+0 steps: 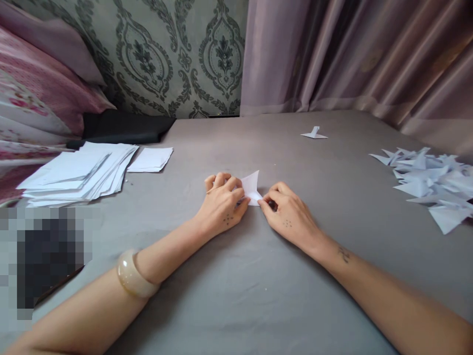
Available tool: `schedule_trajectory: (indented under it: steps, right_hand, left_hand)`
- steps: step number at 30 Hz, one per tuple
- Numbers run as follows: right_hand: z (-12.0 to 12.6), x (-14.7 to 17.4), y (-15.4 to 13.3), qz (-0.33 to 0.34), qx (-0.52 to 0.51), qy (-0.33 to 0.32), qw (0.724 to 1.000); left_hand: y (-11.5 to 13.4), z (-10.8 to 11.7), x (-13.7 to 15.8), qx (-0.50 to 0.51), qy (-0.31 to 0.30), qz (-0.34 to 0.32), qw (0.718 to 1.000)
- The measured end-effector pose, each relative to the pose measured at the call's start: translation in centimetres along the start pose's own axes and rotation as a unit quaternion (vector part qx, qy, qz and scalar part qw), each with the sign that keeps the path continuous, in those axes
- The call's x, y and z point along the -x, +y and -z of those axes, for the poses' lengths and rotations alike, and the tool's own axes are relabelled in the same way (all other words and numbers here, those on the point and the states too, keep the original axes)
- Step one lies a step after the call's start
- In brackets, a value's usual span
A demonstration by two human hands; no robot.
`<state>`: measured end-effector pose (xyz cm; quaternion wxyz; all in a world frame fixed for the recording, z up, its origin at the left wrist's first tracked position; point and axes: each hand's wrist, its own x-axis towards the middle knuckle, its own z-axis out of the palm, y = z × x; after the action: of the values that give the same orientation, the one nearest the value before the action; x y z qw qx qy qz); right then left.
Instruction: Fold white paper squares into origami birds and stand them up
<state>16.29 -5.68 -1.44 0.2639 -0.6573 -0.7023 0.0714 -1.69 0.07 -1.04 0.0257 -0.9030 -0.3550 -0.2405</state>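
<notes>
Between my two hands, on the grey cloth, is a small white piece of folded paper (251, 183) with one pointed corner standing up at the back. My left hand (223, 197) lies over its left side, fingers curled and the thumb pressed down on the paper. With thumb and fingertips pinched together, my right hand (286, 209) grips the paper's right front corner. The left part of the paper is hidden under my left fingers.
To the left lie a stack of white paper sheets (77, 172) and a smaller stack (151, 159). A heap of folded paper figures (436, 172) spreads at the right. One folded figure (314, 133) stands alone at the back. A black cloth (125, 127) lies at the back left.
</notes>
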Motion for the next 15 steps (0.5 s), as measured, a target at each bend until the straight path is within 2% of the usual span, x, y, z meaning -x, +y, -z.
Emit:
schedule_trajectory:
  steps: [4, 8, 10, 15]
  right_hand:
    - [-0.1, 0.0, 0.2, 0.029, 0.015, 0.002, 0.999]
    - [0.4, 0.3, 0.1, 0.134, 0.009, -0.038, 0.990]
    - [0.5, 0.6, 0.0, 0.166, 0.011, -0.060, 0.984]
    - [0.7, 0.9, -0.2, 0.168, 0.017, -0.077, 0.983]
  left_hand:
    - [-0.1, -0.3, -0.2, 0.005, -0.015, 0.006, 1.000]
    - [-0.2, -0.2, -0.3, 0.025, -0.021, 0.014, 0.999]
    - [-0.4, 0.0, -0.3, 0.046, -0.028, 0.018, 0.998]
    - [-1.2, 1.3, -0.4, 0.099, -0.063, 0.009, 0.993]
